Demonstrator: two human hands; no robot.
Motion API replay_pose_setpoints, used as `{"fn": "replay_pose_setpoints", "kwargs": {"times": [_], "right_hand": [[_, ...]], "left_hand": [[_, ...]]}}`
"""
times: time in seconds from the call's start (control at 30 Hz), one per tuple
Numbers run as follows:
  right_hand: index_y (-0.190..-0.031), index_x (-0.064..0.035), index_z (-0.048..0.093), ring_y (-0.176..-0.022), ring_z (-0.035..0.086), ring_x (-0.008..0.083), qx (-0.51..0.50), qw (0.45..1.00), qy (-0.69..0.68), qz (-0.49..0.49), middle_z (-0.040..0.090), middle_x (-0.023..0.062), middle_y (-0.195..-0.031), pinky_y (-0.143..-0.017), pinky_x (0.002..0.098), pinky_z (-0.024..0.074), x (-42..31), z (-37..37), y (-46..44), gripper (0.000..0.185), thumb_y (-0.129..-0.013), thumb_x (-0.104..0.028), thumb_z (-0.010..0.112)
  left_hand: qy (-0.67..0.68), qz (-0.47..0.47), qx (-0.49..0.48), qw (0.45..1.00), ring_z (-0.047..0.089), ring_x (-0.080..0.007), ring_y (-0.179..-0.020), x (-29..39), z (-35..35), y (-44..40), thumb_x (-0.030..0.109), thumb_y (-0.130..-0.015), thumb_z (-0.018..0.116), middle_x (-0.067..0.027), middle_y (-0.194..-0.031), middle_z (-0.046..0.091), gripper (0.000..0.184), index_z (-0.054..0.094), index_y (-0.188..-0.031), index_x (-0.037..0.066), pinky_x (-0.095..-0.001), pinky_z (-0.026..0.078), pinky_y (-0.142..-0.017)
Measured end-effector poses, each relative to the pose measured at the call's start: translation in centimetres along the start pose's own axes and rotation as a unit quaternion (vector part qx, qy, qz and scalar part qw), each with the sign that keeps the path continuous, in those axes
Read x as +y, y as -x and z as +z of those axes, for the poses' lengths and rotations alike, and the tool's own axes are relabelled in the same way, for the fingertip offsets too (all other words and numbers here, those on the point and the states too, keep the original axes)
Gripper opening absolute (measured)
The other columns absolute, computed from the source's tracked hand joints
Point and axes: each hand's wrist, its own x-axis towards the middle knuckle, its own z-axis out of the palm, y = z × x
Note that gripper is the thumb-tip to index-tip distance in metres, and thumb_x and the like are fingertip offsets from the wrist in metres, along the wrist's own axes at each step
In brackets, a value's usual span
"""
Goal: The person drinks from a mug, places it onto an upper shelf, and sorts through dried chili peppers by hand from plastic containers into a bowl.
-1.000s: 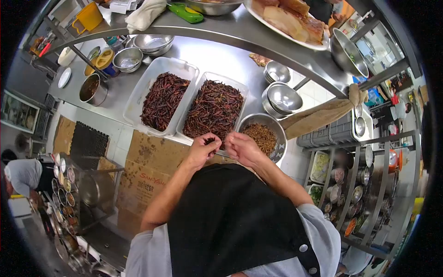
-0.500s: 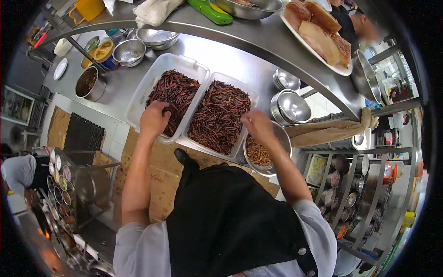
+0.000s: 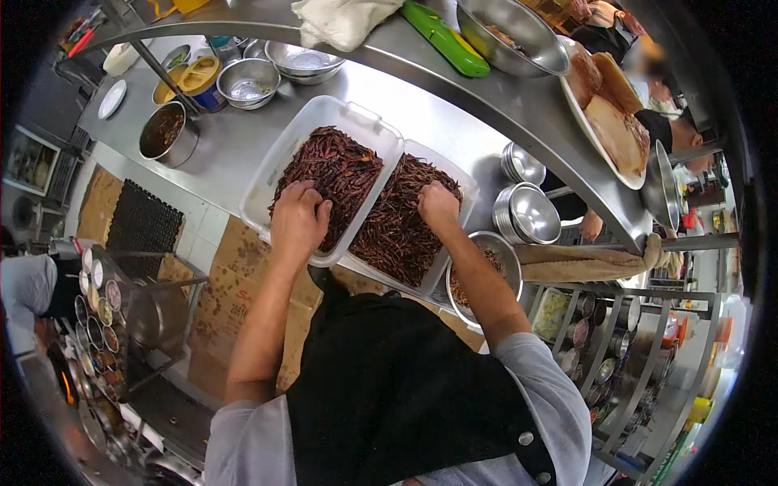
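Two translucent plastic tubs hold dark red dried chillies: a left tub and a right tub. My left hand rests on the chillies of the left tub, fingers curled; what they hold, if anything, is hidden. Over the chillies of the right tub is my right hand, its fingers bent down and closed at the tips on something too small to name. A metal colander with small brownish pieces stands beside the right tub, partly under my right forearm.
Stacked steel bowls stand right of the tubs. A steel pot and more bowls are at the left. Overhead, a metal shelf carries a cloth, a green object and a meat plate. Other people are at both sides.
The view has shifted, moving the tubs rightwards in it. My hands were together by the right tub's near edge, then parted; my right hand has since moved in over the right tub's chillies.
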Motion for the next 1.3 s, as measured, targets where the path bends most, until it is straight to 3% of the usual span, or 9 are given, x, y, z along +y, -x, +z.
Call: {"fn": "replay_pose_setpoints", "kwargs": {"times": [0.3,0.5,0.57,0.6,0.67,0.73,1.03,1.1,1.3], "right_hand": [[-0.093,-0.0058,0.071,-0.087,0.067,0.0402,0.093,0.990,-0.101,-0.037,0.063,0.0181,-0.103,-0.077,0.0499,0.0553,2.1,0.7,0.2,0.020,-0.092,-0.022,0.060],[-0.098,-0.0047,0.072,-0.072,0.065,0.0318,0.116,0.939,-0.314,-0.078,0.063,0.0148,-0.080,-0.067,0.0428,0.0520,4.5,-1.1,3.7,0.022,-0.093,-0.025,0.064],[-0.092,-0.0045,0.069,-0.059,0.055,0.0170,-0.074,0.818,-0.564,0.091,0.055,0.0042,-0.066,-0.053,0.0337,0.0445,3.9,-2.5,5.6,0.021,-0.096,-0.025,0.065],[-0.090,-0.0061,0.064,-0.055,0.043,0.0074,-0.133,0.746,-0.646,0.098,0.047,-0.0037,-0.063,-0.045,0.0263,0.0322,3.0,-4.8,7.4,0.018,-0.098,-0.022,0.063],[-0.091,-0.0069,0.062,-0.055,0.041,0.0070,-0.163,0.705,-0.684,0.093,0.047,-0.0034,-0.064,-0.044,0.0256,0.0290,2.3,-6.2,9.6,0.016,-0.099,-0.021,0.062],[-0.091,-0.0078,0.059,-0.054,0.040,0.0079,-0.195,0.653,-0.725,0.099,0.048,-0.0015,-0.069,-0.042,0.0258,0.0249,1.3,-6.5,11.1,0.013,-0.100,-0.018,0.060],[-0.093,-0.0070,0.057,-0.054,0.046,0.0105,-0.284,0.620,-0.724,0.106,0.061,0.0056,-0.088,-0.042,0.0253,0.0287,2.6,-6.4,13.4,0.013,-0.102,-0.016,0.055],[-0.093,-0.0067,0.057,-0.052,0.046,0.0105,-0.300,0.557,-0.766,0.116,0.061,0.0069,-0.088,-0.041,0.0250,0.0288,2.7,-6.3,13.4,0.013,-0.101,-0.016,0.055],[-0.093,-0.0062,0.058,-0.049,0.045,0.0079,-0.286,0.691,-0.663,0.044,0.063,0.0068,-0.083,-0.040,0.0240,0.0293,1.6,-6.0,13.1,0.014,-0.102,-0.017,0.055]], "left_hand": [[0.002,-0.011,0.026,1.000,0.062,-0.0421,-0.104,0.4,0.1,0.1,0.012,-0.085,0.072,-0.0224,-0.106,0.068,0.015,0.067,-0.086,-0.002,-0.0486,0.050,-0.093],[0.009,0.075,0.192,0.979,0.064,-0.0396,-0.097,4.8,0.9,1.7,0.010,-0.086,0.070,-0.0185,-0.101,0.069,0.010,0.066,-0.087,0.000,-0.0469,0.051,-0.086],[0.131,0.050,0.134,0.981,0.066,-0.0349,-0.085,7.5,3.0,3.8,0.009,-0.088,0.069,-0.0159,-0.097,0.068,0.010,0.066,-0.091,0.001,-0.0430,0.053,-0.076],[0.191,-0.006,0.064,0.979,0.065,-0.0292,-0.079,9.5,3.9,4.7,0.012,-0.091,0.068,-0.0131,-0.095,0.068,0.013,0.067,-0.096,0.001,-0.0387,0.052,-0.070],[0.248,-0.059,-0.004,0.967,0.065,-0.0235,-0.073,12.1,5.9,5.2,0.016,-0.093,0.067,-0.0103,-0.092,0.069,0.016,0.067,-0.101,0.002,-0.0345,0.052,-0.063],[0.479,-0.351,-0.180,0.785,0.061,-0.0118,-0.068,12.7,8.3,4.6,0.025,-0.097,0.067,-0.0044,-0.088,0.067,0.026,0.067,-0.110,0.003,-0.0272,0.047,-0.056],[0.454,-0.292,-0.220,0.812,0.056,-0.0073,-0.066,12.5,12.1,6.8,0.024,-0.097,0.066,0.0000,-0.079,0.062,0.022,0.069,-0.106,0.004,-0.0241,0.043,-0.053],[0.453,-0.331,-0.151,0.814,0.055,-0.0073,-0.064,13.5,11.9,7.0,0.023,-0.097,0.066,0.0008,-0.077,0.061,0.020,0.068,-0.103,0.004,-0.0246,0.042,-0.052],[0.473,-0.297,-0.098,0.824,0.051,-0.0073,-0.061,14.2,10.2,6.3,0.015,-0.094,0.070,0.0017,-0.074,0.058,0.014,0.064,-0.094,0.003,-0.0258,0.041,-0.053]]}}
